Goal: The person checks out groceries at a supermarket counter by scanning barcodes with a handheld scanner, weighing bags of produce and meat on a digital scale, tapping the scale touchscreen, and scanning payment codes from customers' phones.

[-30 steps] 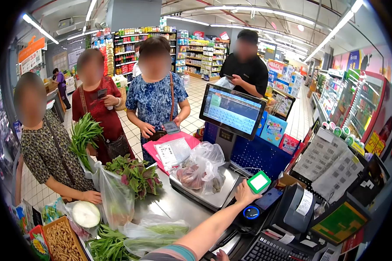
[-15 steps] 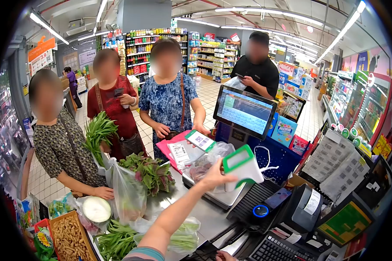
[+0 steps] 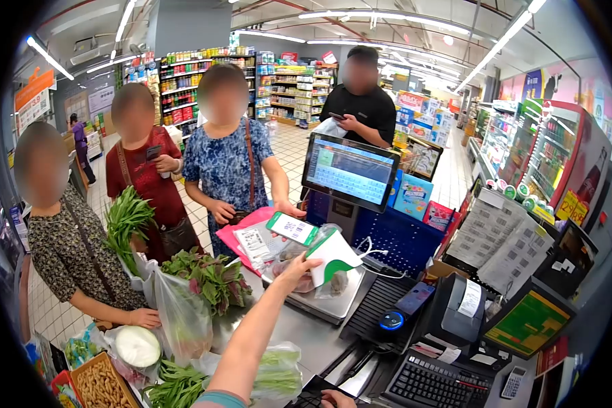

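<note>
White-and-green device (image 3: 336, 257) in left hand (image 3: 297, 272) — fingers snug around it, phone (image 3: 293, 228) near — right hand (image 3: 337, 400), fingers unclear.

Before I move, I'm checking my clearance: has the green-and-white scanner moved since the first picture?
Yes. The scanner went left, from beside the right edge of the scale to over it, near the phone.

A white, box-shaped payment scanner (image 3: 336, 258) with green trim is held tilted just below centre, toward five o'clock, above bagged goods on the metal scale (image 3: 325, 307). At its ten o'clock, a phone (image 3: 292, 228) lies slanted, its lit screen facing up, showing a square code between green bands. Whether they touch is unclear.
</note>
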`<state>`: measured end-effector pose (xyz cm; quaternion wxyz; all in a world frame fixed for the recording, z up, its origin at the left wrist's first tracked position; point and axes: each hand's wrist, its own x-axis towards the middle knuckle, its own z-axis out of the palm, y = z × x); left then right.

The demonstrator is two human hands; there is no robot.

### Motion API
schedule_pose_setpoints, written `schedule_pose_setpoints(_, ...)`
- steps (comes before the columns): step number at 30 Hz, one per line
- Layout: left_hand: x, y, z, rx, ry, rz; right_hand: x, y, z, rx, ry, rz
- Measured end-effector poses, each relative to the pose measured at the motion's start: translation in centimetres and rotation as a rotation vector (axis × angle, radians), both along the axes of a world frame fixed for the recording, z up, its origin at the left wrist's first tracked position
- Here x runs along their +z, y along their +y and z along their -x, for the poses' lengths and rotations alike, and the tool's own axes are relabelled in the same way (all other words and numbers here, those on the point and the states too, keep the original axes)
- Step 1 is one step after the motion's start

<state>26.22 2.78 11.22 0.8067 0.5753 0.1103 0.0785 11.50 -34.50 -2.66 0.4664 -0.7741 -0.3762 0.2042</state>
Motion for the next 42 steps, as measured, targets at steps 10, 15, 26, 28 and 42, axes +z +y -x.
schedule_pose_setpoints(10,-3.6,0.0,-2.0,-0.051,0.019,0.212,1.1,-0.3,-0.1,-0.065,0.034,0.006)
schedule_pose_setpoints(15,3.8,-2.3,0.6,-0.183,-0.25,0.489,1.0,-0.2,0.2,-0.053,0.069,0.018)
schedule_pose_setpoints(26,9.0,-0.6,-2.3,-0.047,-0.393,0.885,0.0,0.1,-0.2,-0.056,0.023,0.003)
schedule_pose_setpoints(28,8.8,-0.3,-2.7,-0.001,-0.416,0.904,0.1,-0.1,-0.3,-0.057,0.019,0.045)
schedule_pose_setpoints(42,5.8,0.2,-3.8,-0.041,-0.349,0.976,-0.5,-0.6,-0.3,-0.123,0.031,0.042)
